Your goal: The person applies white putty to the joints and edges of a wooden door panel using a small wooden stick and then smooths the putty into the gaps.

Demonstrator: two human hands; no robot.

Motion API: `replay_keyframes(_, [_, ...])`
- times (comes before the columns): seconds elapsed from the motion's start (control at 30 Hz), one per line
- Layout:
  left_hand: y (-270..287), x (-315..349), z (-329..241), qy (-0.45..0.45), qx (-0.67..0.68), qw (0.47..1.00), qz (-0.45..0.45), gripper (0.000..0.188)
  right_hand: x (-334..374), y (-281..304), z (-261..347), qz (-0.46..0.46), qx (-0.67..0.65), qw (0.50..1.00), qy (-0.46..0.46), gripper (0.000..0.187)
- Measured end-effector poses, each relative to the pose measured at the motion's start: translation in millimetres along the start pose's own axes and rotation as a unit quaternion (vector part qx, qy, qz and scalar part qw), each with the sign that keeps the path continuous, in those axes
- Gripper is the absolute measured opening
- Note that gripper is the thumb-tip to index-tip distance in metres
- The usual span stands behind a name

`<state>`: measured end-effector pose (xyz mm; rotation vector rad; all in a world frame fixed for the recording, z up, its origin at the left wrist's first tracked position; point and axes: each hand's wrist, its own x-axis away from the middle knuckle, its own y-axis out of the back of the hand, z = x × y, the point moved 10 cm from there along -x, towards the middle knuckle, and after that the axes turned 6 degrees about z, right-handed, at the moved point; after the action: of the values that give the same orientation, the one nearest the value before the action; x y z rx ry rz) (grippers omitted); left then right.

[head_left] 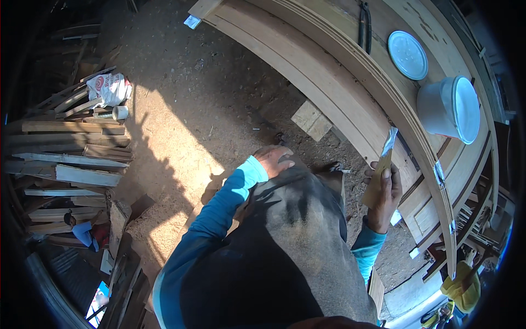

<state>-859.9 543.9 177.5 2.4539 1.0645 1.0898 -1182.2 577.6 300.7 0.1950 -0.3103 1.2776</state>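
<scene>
My right hand (pixel 388 192) grips a flat strip of wood (pixel 377 185), thumb on its face. The upper tip of that strip carries a shiny white smear. Just beyond it lies a long wooden panelled frame (pixel 329 88), whose near corner and joint ends show white patches. My left hand (pixel 272 160) rests on my knee, with its fingers apart and nothing in it. Dark cloth (pixel 298 236) covers my lap.
On the wood at the right stand a white bucket (pixel 446 107) and a round white lid (pixel 407 55), with dark-handled pliers (pixel 364 27) farther off. Stacked boards (pixel 82 151) and a white sack (pixel 109 89) lie left. A person (pixel 85 233) sits there. A wood offcut (pixel 311 119) lies on the ground.
</scene>
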Motion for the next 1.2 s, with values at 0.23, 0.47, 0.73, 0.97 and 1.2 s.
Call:
replay_keyframes(0.23, [82, -1, 45, -0.042, -0.018, 0.998, -0.041, 0.046, 23, -69, -31, -0.01, 0.001, 0.999, -0.047, 0.054])
replay_keyframes(0.47, [76, -17, 50, -0.065, 0.081, 0.995, -0.01, 0.041, 7, -79, -43, 0.049, 0.041, 0.997, -0.047, 0.048])
replay_keyframes(0.73, [10, -27, -1, -0.096, -0.052, 0.979, 0.17, 0.045, 42, -22, -51, -0.067, -0.081, 0.994, -0.002, 0.044])
replay_keyframes(0.97, [5, -48, -66, -0.126, -0.075, 0.972, 0.186, 0.043, 106, 68, -99, -0.256, -0.054, 0.965, 0.006, 0.042])
replay_keyframes(1.2, [-13, -60, -89, -0.113, -0.065, 0.97, 0.203, 0.043, 160, 167, -157, -0.449, -0.16, 0.879, -0.005, 0.042])
